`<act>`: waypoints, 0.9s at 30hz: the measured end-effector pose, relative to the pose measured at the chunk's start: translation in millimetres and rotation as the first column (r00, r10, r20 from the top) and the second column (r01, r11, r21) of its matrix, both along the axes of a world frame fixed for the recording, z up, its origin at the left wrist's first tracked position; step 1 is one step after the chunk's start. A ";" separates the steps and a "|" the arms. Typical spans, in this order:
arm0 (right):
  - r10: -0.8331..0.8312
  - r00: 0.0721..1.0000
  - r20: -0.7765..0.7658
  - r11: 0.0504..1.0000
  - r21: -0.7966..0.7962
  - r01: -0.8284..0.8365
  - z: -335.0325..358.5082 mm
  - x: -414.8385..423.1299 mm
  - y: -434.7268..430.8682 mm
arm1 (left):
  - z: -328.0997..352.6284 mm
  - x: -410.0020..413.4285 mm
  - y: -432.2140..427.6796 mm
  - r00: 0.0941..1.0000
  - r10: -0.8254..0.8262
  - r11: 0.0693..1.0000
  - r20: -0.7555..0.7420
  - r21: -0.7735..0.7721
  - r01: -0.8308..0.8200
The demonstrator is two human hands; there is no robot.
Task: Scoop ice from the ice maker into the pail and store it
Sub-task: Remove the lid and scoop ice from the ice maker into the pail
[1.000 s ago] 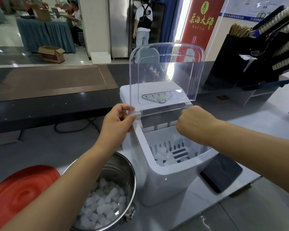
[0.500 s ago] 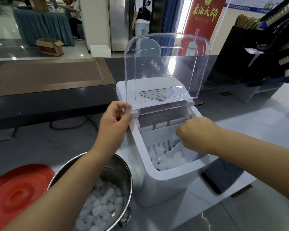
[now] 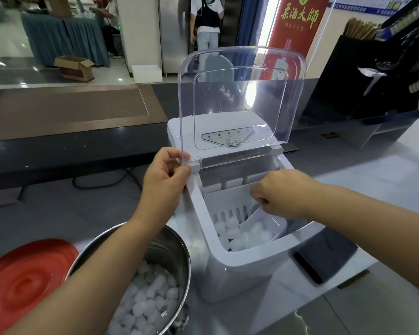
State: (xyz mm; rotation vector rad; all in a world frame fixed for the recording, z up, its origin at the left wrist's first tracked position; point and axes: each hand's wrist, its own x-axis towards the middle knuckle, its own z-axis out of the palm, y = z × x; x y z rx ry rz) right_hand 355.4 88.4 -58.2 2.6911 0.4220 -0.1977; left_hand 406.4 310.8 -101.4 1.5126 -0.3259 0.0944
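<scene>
Grey counter (image 3: 58,213), near edge: white ice maker (image 3: 247,269) with its clear lid (image 3: 240,93) raised upright. The left hand (image 3: 163,180) pinches the lid's lower left corner. The right hand (image 3: 283,197) grips a white scoop (image 3: 275,221) holding ice inside the bin. A steel pail (image 3: 177,250), part-filled with ice, stands just left of the ice maker.

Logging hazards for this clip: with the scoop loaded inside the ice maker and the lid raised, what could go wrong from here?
1. The scoop in the right hand looks full of ice; cubes could spill on the way to the steel pail.
2. The left hand only pinches the clear lid at its lower corner; if it slips, the lid might drop onto the right arm.
3. The left forearm lies across the pail's opening and may block the pour.
</scene>
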 end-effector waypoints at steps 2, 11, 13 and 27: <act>-0.002 1.000 -0.005 1.000 0.020 0.002 -1.5 0.2 1.0 | -0.3 0.2 0.5 1.000 -0.002 1.000 -0.001 0.006 0.002; -0.042 0.998 -0.041 0.996 0.073 0.045 2.1 -0.6 0.0 | -3.0 1.0 0.5 1.000 -0.005 1.000 0.009 0.005 0.005; -0.015 1.000 -0.009 0.999 0.049 0.015 0.1 -0.7 2.3 | -3.1 0.7 0.4 1.000 -0.005 1.000 0.011 0.005 0.005; 0.094 0.991 0.092 0.985 0.134 -0.106 -7.5 -1.9 7.5 | -2.8 2.0 2.6 1.000 -0.029 1.000 0.013 -0.001 0.029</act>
